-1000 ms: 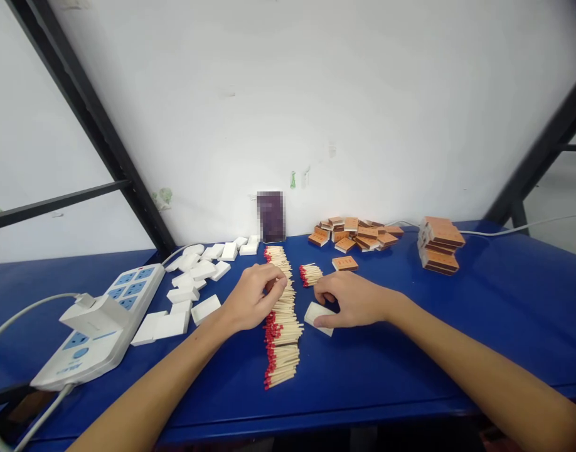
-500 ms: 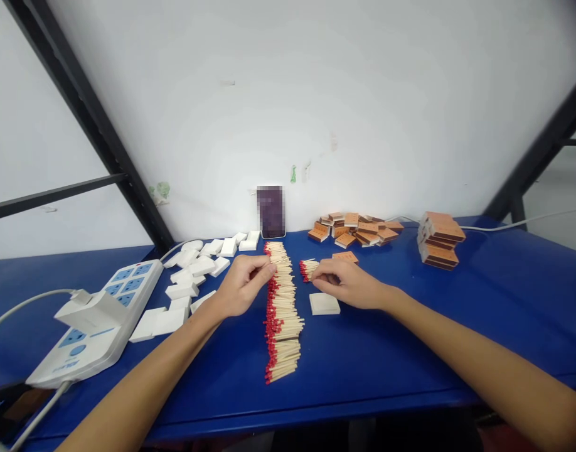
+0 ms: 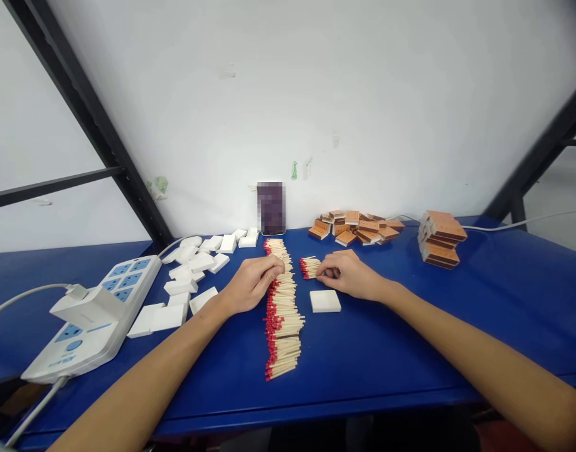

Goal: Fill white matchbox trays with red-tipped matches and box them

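Note:
A long row of red-tipped matches [image 3: 282,314] runs down the middle of the blue table [image 3: 410,339]. My left hand [image 3: 251,284] rests on the row's upper part, fingers curled and pinching some matches. My right hand [image 3: 351,274] is closed on the stick ends of a small separate bundle of matches [image 3: 309,267]. A white inner matchbox tray [image 3: 325,301] lies flat just in front of my right hand, untouched.
Several white trays [image 3: 189,279] are scattered at the left, beside a white power strip [image 3: 88,317] with a plug and cable. Orange matchbox sleeves lie in a loose pile [image 3: 356,228] at the back and a stack [image 3: 441,240] at the right. A dark blurred card [image 3: 271,208] leans on the wall.
My right hand let go of the white tray, which now lies flat, and moved up to the small bundle. My left hand stayed on the match row.

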### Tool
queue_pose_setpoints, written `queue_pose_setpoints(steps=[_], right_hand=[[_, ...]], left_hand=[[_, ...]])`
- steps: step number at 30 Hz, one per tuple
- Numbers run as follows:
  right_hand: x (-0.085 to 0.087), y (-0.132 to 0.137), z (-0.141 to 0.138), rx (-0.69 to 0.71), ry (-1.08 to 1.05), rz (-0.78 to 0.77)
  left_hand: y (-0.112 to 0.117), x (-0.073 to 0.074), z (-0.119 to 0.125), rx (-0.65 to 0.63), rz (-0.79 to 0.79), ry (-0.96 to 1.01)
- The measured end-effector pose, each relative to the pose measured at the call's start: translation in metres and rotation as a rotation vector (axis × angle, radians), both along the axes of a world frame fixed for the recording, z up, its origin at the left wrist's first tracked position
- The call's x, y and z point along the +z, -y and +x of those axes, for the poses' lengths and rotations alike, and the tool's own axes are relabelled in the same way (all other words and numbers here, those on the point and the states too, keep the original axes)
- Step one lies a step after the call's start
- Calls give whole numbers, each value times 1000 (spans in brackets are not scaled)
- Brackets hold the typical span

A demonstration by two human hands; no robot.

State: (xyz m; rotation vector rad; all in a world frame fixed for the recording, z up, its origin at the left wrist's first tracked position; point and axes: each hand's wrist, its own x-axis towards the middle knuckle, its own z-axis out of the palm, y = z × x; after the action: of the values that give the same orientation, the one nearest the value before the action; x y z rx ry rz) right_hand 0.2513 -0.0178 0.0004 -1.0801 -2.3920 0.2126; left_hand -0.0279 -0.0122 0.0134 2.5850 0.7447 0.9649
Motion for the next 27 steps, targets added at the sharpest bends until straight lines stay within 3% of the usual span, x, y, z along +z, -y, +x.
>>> queue_pose_setpoints(steps=[3, 8, 14, 18, 27], right_hand=[[0, -1, 1, -8, 14, 4], [0, -3, 2, -26, 59, 21], [3, 2, -1, -8, 39, -3], [6, 4, -1, 16, 41, -31], [8, 4, 1, 30, 37, -54]], left_hand=[[9, 8, -1, -36, 44, -9], [36, 24, 12, -207, 216, -52], [55, 27, 29, -297, 47, -326], [53, 26, 29, -358, 16, -322], [53, 40, 22, -377, 43, -282]])
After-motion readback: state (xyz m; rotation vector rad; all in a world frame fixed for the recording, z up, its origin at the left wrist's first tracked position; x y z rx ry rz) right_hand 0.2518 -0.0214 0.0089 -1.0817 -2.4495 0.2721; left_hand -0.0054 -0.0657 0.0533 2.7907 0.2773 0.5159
